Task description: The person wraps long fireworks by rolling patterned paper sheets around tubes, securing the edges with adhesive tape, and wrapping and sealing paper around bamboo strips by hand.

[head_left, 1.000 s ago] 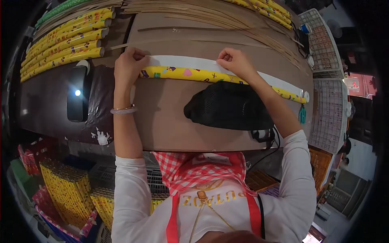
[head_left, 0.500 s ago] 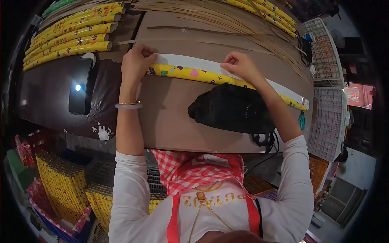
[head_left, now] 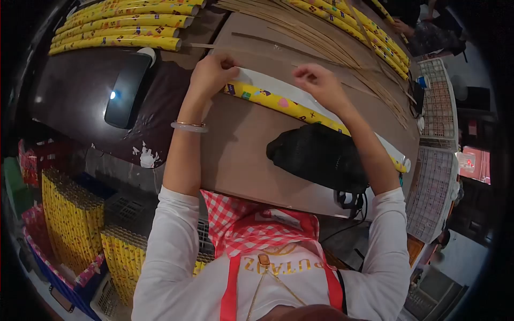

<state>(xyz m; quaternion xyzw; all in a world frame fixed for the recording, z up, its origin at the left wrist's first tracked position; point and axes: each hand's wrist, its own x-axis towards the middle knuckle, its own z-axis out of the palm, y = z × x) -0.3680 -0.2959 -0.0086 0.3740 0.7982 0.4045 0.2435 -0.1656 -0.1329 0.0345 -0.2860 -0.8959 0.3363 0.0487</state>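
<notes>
A long yellow printed tube (head_left: pixel 289 105) lies slantwise on the brown table, with a white strip of paper (head_left: pixel 262 80) along its far side. My left hand (head_left: pixel 213 77) is closed at the left end of that strip, thumb and fingers pinched at its edge. Over the strip's far edge, further right, is my right hand (head_left: pixel 319 88); its fingers are curled and blurred, and whether they touch the paper is unclear. A white end (head_left: pixel 407 165) shows at the tube's right. Near me lies a black mesh-covered object (head_left: pixel 316 155), partly behind my right forearm.
Several yellow tubes (head_left: pixel 123 32) lie at the far left, more (head_left: pixel 369 43) at the far right. Thin brown strips (head_left: pixel 321 48) spread across the back. A lit phone (head_left: pixel 128 91) lies left. White baskets (head_left: pixel 431 187) stand right; bundled tubes (head_left: pixel 72 219) stand lower left.
The view has turned, so the table sits further right and more slanted. My right hand's fingers have loosened slightly and lifted a little; my left hand stays at the paper's left end.
</notes>
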